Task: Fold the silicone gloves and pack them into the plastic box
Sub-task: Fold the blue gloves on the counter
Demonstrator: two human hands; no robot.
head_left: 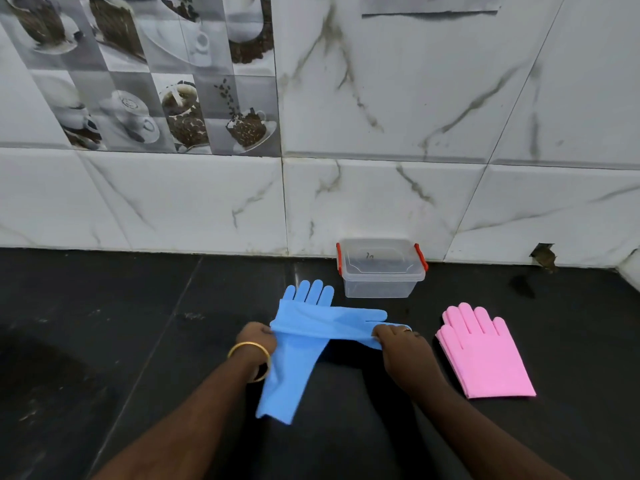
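Note:
Two blue silicone gloves lie on the black counter. One blue glove (287, 375) lies lengthwise, fingers toward the wall. A second blue glove (332, 323) stretches crosswise over it, fingers pointing right. My left hand (258, 341) pinches its left end and my right hand (401, 344) pinches its lower right edge. A stacked pair of pink gloves (485, 355) lies flat to the right. The clear plastic box (381, 271), with red clips and its lid on, stands against the wall behind the gloves.
The black counter (104, 323) runs left and right, bounded at the back by a marble-tiled wall (381, 185). A small hole (545, 258) shows in the wall at the right.

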